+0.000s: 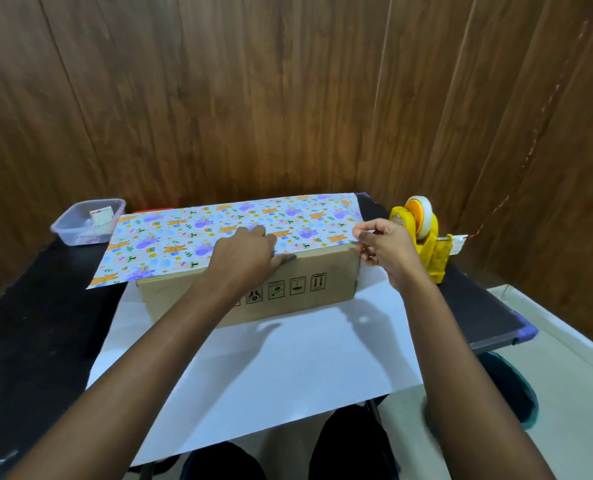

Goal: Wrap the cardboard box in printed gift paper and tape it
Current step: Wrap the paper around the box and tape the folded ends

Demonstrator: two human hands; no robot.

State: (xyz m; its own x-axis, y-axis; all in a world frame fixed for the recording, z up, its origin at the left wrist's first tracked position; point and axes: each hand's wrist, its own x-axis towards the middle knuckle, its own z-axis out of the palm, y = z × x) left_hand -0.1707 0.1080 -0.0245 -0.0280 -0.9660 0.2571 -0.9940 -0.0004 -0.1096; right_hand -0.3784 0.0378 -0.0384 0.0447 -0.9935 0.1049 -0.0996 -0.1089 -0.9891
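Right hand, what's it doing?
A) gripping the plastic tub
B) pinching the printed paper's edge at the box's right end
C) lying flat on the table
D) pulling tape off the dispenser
B: the right hand pinches the printed paper at the right end of the cardboard box, while the yellow tape dispenser stands behind it, not gripped.

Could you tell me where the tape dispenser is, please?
In the head view, the tape dispenser stands on the right side of the table, just behind the right hand pinching the gift paper at the right end of the cardboard box.
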